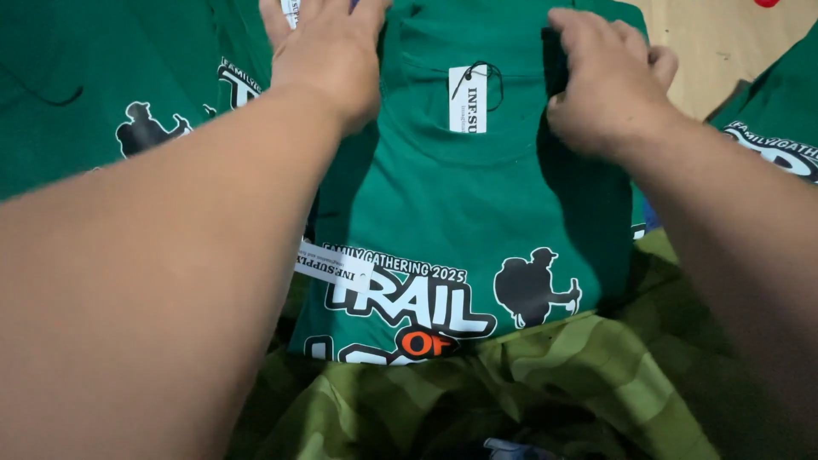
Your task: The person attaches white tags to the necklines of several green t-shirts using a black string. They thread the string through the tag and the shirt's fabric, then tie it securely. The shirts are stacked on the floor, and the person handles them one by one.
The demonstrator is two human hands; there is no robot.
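Pale wooden floor (724, 43) shows only at the top right corner; everything else in view is cloth. Both hands rest on a folded green shirt (477, 204) that lies in front of the person, its long axis running away from the body, collar at the far end and printed chest nearer.

Fingers of the left hand (328, 47) lie flat and spread, palm down, pressing the shirt's far left edge near the shoulder; they grip nothing. Fingers of the right hand (609, 77) are curled, their tips pinching the fabric at the far right edge beside the collar. The hands sit on opposite sides of the collar, level with each other, so neither is clearly nearer to it.

Between them a white hang tag (468, 98) hangs on a dark string inside the neckline. A second white tag (334, 264) lies at the shirt's left edge, close under the left forearm. Below that, the white and orange print with a black hiker figure (530, 288) faces up.

More green shirts with the same print lie to the left (102, 102) and at the right edge (780, 128). Nearest the body, the shirt rests on a green camouflage cloth (554, 383).
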